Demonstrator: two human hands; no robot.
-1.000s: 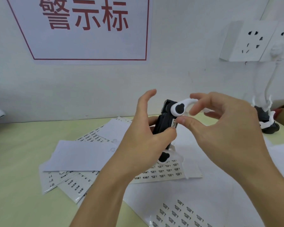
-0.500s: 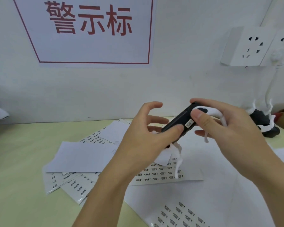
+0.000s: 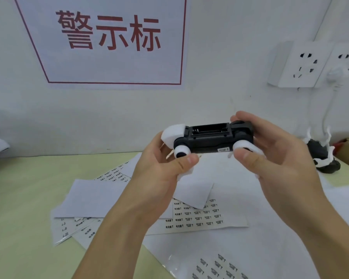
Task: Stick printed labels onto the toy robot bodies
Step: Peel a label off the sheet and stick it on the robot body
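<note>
Centre frame, the toy robot body (image 3: 208, 138) is clamped level by left hand (image 3: 161, 178) and right hand (image 3: 278, 158), label (image 3: 223, 150) stuck underneath.

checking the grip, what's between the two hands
In the head view the toy robot body spans between the left hand and right hand, its small label showing.

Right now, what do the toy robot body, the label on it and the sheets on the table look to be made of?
Toy robot body: looks like moulded plastic, matt black with smooth white shells, crisp edges.
Label: probably thin printed sticker paper, lying flat.
Label sheets: paper; the glossy one is likely sticker backing.
</note>
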